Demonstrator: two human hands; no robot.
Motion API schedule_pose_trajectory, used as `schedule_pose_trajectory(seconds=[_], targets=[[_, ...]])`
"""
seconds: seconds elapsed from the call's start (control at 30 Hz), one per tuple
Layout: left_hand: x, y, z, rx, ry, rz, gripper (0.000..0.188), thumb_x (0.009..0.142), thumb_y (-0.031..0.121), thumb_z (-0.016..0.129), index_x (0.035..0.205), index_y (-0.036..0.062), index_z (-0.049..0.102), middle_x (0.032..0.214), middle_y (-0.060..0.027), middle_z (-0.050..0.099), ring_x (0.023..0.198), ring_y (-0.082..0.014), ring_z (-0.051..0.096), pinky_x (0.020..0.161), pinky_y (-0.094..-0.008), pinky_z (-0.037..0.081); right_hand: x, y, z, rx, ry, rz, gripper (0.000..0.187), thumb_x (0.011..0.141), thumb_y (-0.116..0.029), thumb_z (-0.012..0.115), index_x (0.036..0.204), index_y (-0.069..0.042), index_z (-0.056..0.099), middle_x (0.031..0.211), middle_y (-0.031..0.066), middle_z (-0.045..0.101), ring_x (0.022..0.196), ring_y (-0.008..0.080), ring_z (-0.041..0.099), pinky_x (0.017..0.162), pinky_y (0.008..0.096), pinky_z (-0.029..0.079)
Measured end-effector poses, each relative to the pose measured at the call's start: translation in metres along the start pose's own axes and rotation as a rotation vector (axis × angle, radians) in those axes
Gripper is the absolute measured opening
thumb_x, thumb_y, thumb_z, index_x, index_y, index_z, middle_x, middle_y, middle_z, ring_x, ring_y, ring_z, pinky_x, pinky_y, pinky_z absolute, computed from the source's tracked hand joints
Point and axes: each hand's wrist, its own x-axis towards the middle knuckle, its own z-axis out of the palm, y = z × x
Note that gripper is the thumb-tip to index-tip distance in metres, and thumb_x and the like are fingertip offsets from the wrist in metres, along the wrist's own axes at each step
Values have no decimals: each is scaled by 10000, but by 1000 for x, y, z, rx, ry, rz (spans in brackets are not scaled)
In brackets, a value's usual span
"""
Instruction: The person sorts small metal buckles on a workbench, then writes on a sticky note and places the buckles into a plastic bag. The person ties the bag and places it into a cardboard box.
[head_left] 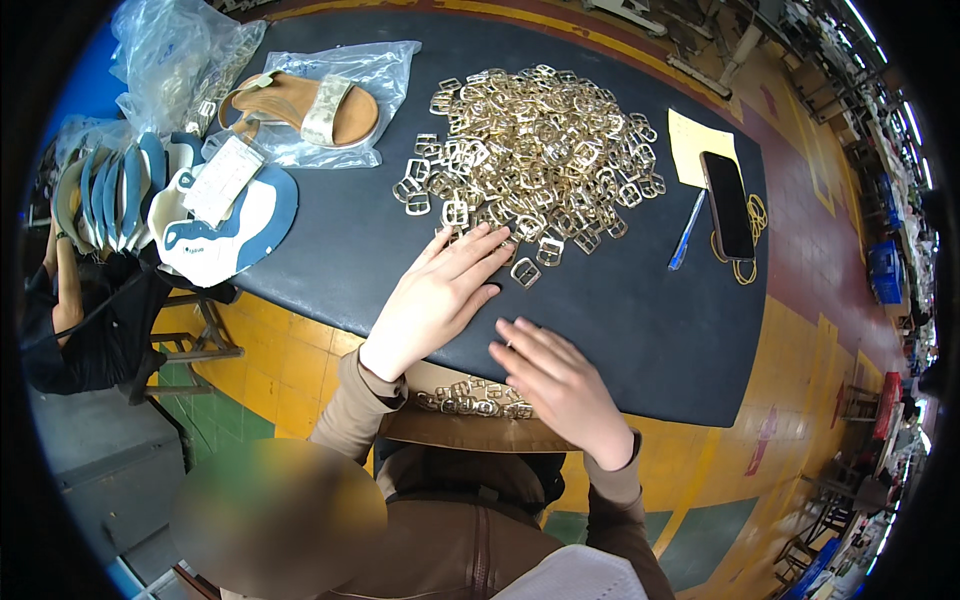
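A large heap of gold metal buckles point(545, 135) lies on the dark table point(640, 340). My left hand point(440, 290) rests palm down at the heap's near edge, its fingers stretched out and touching the nearest buckles. Two loose buckles point(525, 272) lie just right of its fingertips. By the table's near edge is my right hand point(562, 385), its fingers extended toward the left; its palm side is hidden. Below that edge, in front of my body, a brown open container point(430, 378) holds several more buckles point(470, 398), partly covered by my right hand.
At the left lie a tan sandal point(290, 105) on a clear plastic bag point(385, 75) and blue-and-white shoe parts point(240, 225) with a paper tag point(222, 180). On the right are yellow paper point(700, 140), a phone point(728, 205), a blue pen point(687, 230) and yellow cord point(757, 215). Another person point(75, 320) sits at far left.
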Motion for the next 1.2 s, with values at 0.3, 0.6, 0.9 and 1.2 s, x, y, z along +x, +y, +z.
schedule_pose_trajectory(seconds=[0.3,0.6,0.9,1.2], targets=[[-9,-1,-6,-111,-38,64,306,946,122,683,1251,95,682,1400,-61,639,1359,-274,557,1216,-502,341,-22,-20,-20,344,-65,-33,412,914,-53,714,1322,-22,670,1446,152,599,1298,333,600,1081,431,507],[-38,-1,-15,-58,114,61,203,875,47,712,1075,83,709,1194,-63,666,1171,-278,617,1068,-442,452,51,5,3,-56,225,83,355,955,-136,689,1305,-78,679,1390,111,632,1338,334,540,1108,466,454],[-37,-14,-26,-33,217,-29,188,902,73,702,1089,80,723,1260,-70,665,1240,-298,593,1101,-480,412,30,-8,6,-105,153,28,376,929,-135,709,1298,-66,689,1445,127,607,1389,321,519,1153,485,421],[-18,-17,-19,-55,203,-85,347,930,109,692,1275,82,668,1379,-100,614,1292,-323,560,1121,-446,408,13,-28,17,-36,9,-9,410,935,-77,682,1325,31,618,1441,184,562,1345,351,548,1089,448,489]])
